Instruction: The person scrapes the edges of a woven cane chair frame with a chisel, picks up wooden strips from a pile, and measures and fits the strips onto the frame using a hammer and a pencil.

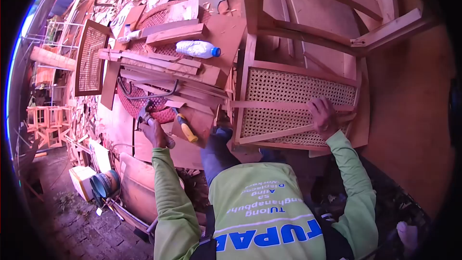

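My left hand (154, 131) is wrapped round the handle of a hammer (145, 110), whose metal head points away from me over the red woven surface. On the right, my right hand (323, 117) holds a thin wooden strip (276, 105) near its right end, with fingers bent over it. The strip lies across a wooden frame with a woven cane panel (269, 84). Below it, a second strip (284, 134) runs slantwise over the cane, its right part near my right hand. Between my hands, a yellow-handled tool (186, 129) rests on a board.
A plastic bottle with a blue cap (195, 49) lies by stacked wood pieces (178, 33). A wooden chair frame (332, 38) stands at the upper right. Another cane panel (90, 58) is at the left, with a dark bucket (106, 183) below on the ground.
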Demonstrator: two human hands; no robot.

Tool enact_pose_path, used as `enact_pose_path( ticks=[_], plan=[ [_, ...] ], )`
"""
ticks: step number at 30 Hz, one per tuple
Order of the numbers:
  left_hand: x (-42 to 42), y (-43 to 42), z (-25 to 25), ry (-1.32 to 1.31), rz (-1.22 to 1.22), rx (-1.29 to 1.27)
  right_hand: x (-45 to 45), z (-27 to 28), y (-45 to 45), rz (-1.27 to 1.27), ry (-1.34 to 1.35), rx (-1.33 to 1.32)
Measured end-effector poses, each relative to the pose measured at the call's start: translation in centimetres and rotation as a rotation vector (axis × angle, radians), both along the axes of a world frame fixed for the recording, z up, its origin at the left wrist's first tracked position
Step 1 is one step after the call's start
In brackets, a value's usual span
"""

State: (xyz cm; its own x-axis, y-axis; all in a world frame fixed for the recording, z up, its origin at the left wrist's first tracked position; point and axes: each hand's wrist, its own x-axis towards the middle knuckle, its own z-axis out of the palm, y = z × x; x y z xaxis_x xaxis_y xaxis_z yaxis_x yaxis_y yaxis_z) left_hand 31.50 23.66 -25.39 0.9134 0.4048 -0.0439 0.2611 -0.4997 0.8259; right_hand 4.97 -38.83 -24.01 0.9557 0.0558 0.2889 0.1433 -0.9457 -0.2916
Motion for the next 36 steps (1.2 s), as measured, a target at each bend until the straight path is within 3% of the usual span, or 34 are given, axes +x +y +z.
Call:
enact_pose_path(
  ticks=[5, 6, 10, 13, 14, 17, 18, 21, 24, 27, 32, 36],
  plan=[
    [1.6, -0.8, -1.1, -0.066, 0.036, 0.431, 2.8, -0.6, -2.1, -0.051, -0.087, -0.054],
    [1.6, -0.7, -0.9, -0.004, 0.048, 0.386, 3.3, -0.7, -2.3, -0.057, -0.110, -0.050],
    [1.2, 0.0, -2.4, -0.187, 0.008, 0.181, 4.9, -1.1, -2.5, -0.123, -0.154, -0.075],
    [1.1, 1.6, -3.6, -0.170, -0.028, 0.079, 5.6, -1.5, -2.5, -0.153, -0.173, -0.080],
    [0.3, 0.9, -1.8, -0.074, -0.076, 0.018, 5.8, -1.6, -2.3, -0.156, -0.180, -0.069],
    [-0.3, -3.6, 1.2, -0.172, 0.166, 0.449, 6.1, -1.9, -1.7, -0.167, -0.204, -0.048],
    [-1.1, -5.8, 2.7, -0.377, 0.126, 0.595, 6.3, -1.8, -1.6, -0.168, -0.217, -0.051],
    [-3.8, -14.0, 7.8, -0.498, -0.234, 0.379, 6.8, -2.1, -1.7, -0.191, -0.254, -0.042],
    [-7.1, -23.8, 11.3, -0.573, -0.755, 0.450, 7.5, -2.7, -1.1, -0.216, -0.284, -0.043],
    [-8.7, -31.6, 10.2, -0.474, -1.176, 0.352, 7.1, -3.6, -0.9, -0.234, -0.286, -0.043],
    [-6.0, -41.1, 5.6, -0.546, -1.395, 0.463, 6.6, -3.0, -1.2, -0.266, -0.288, 0.003],
    [-3.2, -43.6, 4.3, -0.567, -1.498, 0.499, 5.6, -3.0, -1.4, -0.314, -0.310, 0.028]
  ],
)
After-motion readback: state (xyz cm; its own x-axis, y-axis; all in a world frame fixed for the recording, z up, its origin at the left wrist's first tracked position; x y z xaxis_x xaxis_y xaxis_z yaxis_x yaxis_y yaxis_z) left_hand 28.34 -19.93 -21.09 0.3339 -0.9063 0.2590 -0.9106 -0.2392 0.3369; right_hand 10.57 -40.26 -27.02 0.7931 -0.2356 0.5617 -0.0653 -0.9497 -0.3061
